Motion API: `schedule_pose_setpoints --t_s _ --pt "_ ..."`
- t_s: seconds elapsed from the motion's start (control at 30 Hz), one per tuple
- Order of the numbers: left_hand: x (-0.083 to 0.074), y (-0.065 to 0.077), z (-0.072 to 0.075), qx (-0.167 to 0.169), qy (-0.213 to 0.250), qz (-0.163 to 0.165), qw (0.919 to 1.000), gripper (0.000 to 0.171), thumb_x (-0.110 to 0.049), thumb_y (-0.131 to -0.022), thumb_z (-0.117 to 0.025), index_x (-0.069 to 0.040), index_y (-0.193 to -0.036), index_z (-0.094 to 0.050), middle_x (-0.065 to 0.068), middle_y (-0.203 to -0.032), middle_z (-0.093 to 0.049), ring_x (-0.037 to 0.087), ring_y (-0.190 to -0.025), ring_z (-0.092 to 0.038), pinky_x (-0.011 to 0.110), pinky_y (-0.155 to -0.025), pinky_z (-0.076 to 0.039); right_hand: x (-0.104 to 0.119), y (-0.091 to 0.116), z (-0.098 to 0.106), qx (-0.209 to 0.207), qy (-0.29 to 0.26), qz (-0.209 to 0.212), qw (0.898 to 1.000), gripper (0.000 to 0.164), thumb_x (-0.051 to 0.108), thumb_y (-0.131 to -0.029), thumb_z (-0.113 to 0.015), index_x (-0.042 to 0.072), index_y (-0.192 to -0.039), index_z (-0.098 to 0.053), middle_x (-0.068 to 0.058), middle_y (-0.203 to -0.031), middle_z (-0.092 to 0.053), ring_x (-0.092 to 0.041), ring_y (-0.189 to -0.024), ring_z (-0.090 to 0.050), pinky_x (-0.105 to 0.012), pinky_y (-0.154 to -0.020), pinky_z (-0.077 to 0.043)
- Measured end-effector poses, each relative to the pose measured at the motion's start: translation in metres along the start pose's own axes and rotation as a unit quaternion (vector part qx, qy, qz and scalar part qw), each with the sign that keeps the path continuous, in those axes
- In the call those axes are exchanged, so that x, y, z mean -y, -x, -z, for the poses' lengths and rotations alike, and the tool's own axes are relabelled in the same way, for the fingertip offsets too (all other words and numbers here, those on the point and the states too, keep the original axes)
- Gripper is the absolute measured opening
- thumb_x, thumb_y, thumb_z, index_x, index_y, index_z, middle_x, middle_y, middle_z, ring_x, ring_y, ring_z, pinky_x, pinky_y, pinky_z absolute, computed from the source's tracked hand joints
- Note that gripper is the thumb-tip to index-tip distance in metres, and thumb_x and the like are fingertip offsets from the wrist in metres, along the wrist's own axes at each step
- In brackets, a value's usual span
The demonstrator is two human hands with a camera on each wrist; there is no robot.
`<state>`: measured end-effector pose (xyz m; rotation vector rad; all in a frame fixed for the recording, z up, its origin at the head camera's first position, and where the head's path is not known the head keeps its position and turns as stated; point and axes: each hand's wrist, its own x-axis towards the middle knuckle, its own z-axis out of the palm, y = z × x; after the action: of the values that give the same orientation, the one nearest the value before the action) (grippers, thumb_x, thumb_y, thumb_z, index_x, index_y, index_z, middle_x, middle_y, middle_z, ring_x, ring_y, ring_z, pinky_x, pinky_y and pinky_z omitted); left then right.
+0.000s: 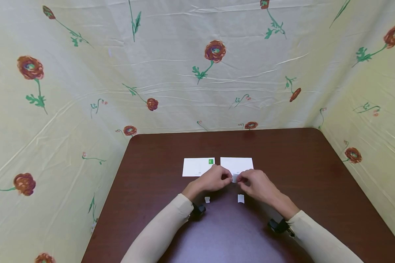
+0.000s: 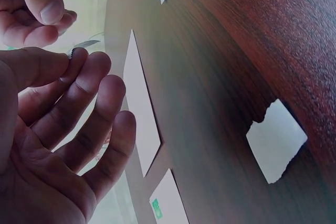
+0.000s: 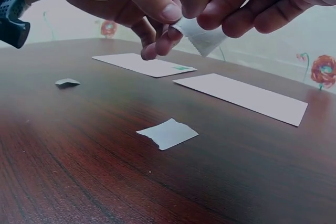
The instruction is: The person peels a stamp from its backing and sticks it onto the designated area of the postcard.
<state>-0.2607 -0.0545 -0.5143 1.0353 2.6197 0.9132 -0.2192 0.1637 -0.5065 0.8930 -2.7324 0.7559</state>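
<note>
**On the brown table, two hands and a small paper**

At the left lies a white card with a green stamp in one corner. Nearer the person sits a small scrap. Next is the left hand: its thumb and pointing finger pinch the small paper, its other fingers loosely spread. The zigzag-edged paper is up off the table, between the hands. Behind it lies a second white card, and nearer the person another scrap. Last comes the right hand, fingers bent; I can't tell if it holds the paper too.
</note>
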Motion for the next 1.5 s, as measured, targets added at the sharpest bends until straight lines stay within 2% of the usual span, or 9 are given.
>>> schedule_pose_setpoints --t_s 0.27,0.77,1.2,1.5 --pt "-0.0023 -0.0014 -0.0006 0.000 -0.009 -0.008 0.9999 0.013 -0.018 -0.095 -0.065 -0.018 -0.094 -0.078 -0.015 -0.078 -0.067 0.002 -0.069 -0.053 0.017 -0.065 -0.043 0.0017 -0.0012 -0.0019 -0.004 0.001 0.018 1.000 0.010 0.015 -0.082 -0.081 0.016 -0.091 -0.076 0.010 -0.084 -0.072 -0.004 -0.077 -0.065 -0.026 -0.070 -0.054" --pt "-0.0042 -0.0013 -0.0013 0.014 -0.002 0.001 0.9999 0.013 -0.019 -0.096 -0.064 -0.018 -0.096 -0.077 -0.015 -0.080 -0.068 0.002 -0.069 -0.052 0.017 -0.065 -0.043 -0.0008 -0.0011 -0.0063 0.004 0.004 0.011 1.000 0.010 0.018 -0.083 -0.081 0.017 -0.091 -0.076 0.009 -0.085 -0.073 -0.007 -0.079 -0.067 -0.027 -0.072 -0.055" --pt "-0.0004 -0.0019 -0.0009 0.007 0.011 -0.017 0.9998 0.015 -0.017 -0.095 -0.062 -0.019 -0.093 -0.077 -0.015 -0.080 -0.068 0.000 -0.070 -0.052 0.016 -0.067 -0.044 -0.0011 -0.0027 -0.0090 -0.028 0.010 0.010 1.000 0.011 0.020 -0.080 -0.084 0.020 -0.087 -0.075 0.012 -0.081 -0.071 -0.005 -0.076 -0.065 -0.027 -0.069 -0.053" --pt "0.0000 -0.0016 -0.0008 0.003 0.015 -0.019 0.9997 0.015 -0.017 -0.095 -0.062 -0.019 -0.093 -0.077 -0.013 -0.083 -0.071 -0.001 -0.071 -0.052 0.016 -0.066 -0.044 -0.0005 -0.0034 -0.0095 -0.034 0.011 0.009 0.999 0.012 0.019 -0.080 -0.085 0.019 -0.087 -0.075 0.011 -0.081 -0.071 -0.004 -0.076 -0.063 -0.027 -0.069 -0.053"
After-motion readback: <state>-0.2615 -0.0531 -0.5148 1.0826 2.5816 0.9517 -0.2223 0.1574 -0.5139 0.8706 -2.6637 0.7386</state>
